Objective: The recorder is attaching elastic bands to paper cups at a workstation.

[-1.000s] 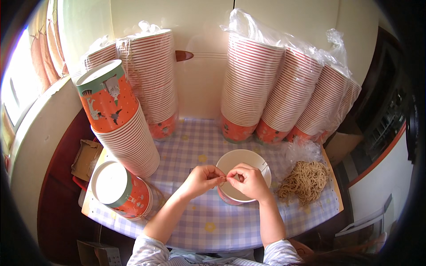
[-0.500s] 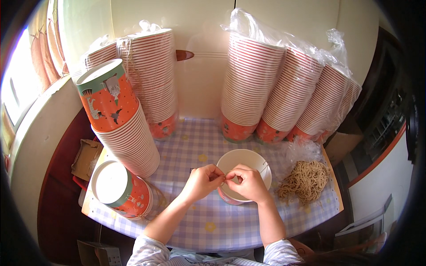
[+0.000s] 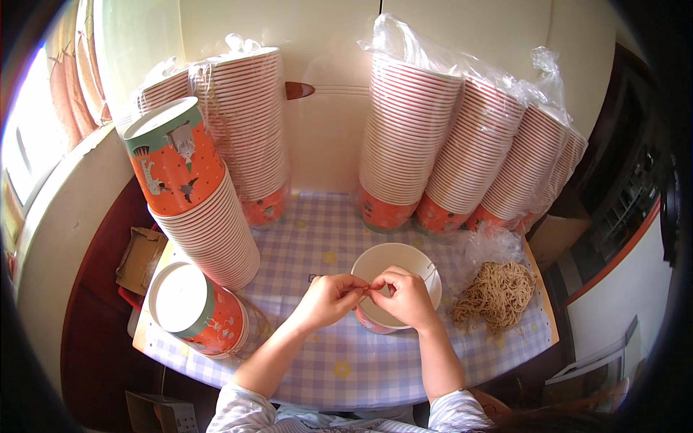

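A white-lined paper bucket with a reddish outer wall stands upright before me. My left hand and my right hand meet over its near-left rim. Both are closed, thumb and forefinger pinched together tip to tip on a thin cord, which the fingers mostly hide. A short thin cord shows at the right inside wall of the bucket. Right of it lies a tangled heap of tan cords, partly beside a crumpled clear plastic bag.
Nested orange-and-green paper buckets rise in a leaning stack at left, with a shorter stack nearer me. Plastic-wrapped bucket stacks line the back right, and another wrapped stack the back left. A checked cloth covers the table.
Both hands stay pinched together at the bucket's rim. My left hand's knuckles have dipped slightly; the bucket and stacks have not visibly moved.
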### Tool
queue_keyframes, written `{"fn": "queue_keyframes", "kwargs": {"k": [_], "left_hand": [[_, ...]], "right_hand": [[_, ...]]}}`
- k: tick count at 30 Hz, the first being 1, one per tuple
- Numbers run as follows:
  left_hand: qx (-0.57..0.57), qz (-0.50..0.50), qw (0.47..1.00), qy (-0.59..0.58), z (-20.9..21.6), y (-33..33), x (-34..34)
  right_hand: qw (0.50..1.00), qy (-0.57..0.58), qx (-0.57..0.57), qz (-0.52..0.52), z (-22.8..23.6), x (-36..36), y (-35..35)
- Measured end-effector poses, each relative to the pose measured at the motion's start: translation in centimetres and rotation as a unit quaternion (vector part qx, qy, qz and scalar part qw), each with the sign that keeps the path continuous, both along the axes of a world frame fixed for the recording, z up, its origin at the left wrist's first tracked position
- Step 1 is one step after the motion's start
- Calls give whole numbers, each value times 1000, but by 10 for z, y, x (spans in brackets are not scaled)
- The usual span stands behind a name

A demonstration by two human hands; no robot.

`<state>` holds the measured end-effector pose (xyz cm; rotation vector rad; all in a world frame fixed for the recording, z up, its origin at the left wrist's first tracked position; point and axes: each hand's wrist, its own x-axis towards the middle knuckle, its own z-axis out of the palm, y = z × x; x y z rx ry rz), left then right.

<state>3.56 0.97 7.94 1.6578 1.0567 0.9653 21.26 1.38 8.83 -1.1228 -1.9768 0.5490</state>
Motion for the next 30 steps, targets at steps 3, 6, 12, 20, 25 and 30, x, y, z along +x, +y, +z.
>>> {"fn": "queue_keyframes", "kwargs": {"k": [3,6,12,20,25,30], "left_hand": [[4,-1,1000,11,4,-1,1],[0,-2,1000,5,4,-1,1],[-14,-1,1000,-19,1,0,2],[-24,0,999,-28,0,0,2],[-14,-7,1000,7,3,-1,1],[-27,-16,999,-22,0,2,-2]], "right_hand": [[1000,6,-13,-10,0,0,0],[1000,23,-12,-6,2,-2,0],[999,29,3,17,2,-2,-1],[999,37,-7,16,0,-2,-1],[999,36,4,31,-3,1,1],[999,38,5,30,-2,0,1]]}}
